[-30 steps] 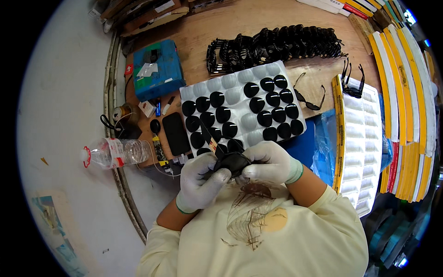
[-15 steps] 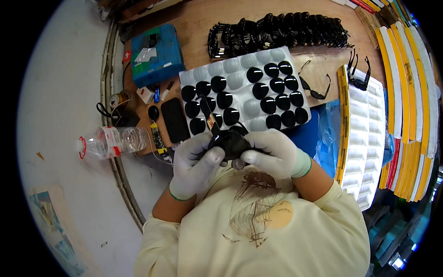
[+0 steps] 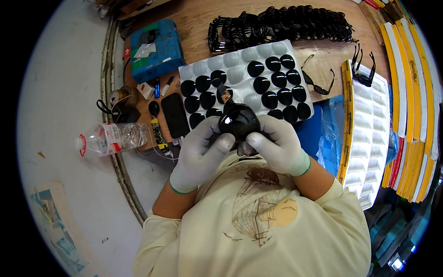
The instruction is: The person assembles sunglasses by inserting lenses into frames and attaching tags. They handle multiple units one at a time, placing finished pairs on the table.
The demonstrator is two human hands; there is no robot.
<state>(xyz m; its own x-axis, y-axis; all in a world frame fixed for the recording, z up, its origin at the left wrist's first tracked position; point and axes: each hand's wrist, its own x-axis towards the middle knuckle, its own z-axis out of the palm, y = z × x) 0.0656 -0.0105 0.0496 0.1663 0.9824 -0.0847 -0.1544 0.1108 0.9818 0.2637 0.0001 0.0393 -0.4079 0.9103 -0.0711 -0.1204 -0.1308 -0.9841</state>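
Observation:
Between my two white-gloved hands is a pair of black sunglasses (image 3: 240, 122), with a shiny dark lens facing up and one temple arm pointing away from me. My left hand (image 3: 200, 152) pinches its left side, thumb on the near edge. On the other side my right hand (image 3: 282, 145) grips it in the same manner, its thumb close to the left one. Fingers behind the lens are partly hidden. Just beyond lies a white moulded tray (image 3: 236, 75) carrying rows of round dark lenses (image 3: 261, 85); some of its pockets hold none.
Black eyeglass frames (image 3: 281, 27) stand in a long row at the back. Loose sunglasses (image 3: 318, 85) lie right of the tray. A white slotted tray (image 3: 367, 138) with frames on its far end and stacked trays (image 3: 406, 92) line the right. Leftward are a phone (image 3: 175, 115), blue box (image 3: 157, 51) and bottle (image 3: 113, 139).
Both hands have shifted slightly right and away from me with the sunglasses. The sunglasses have turned, so the lens shows more fully and the temple arm points differently.

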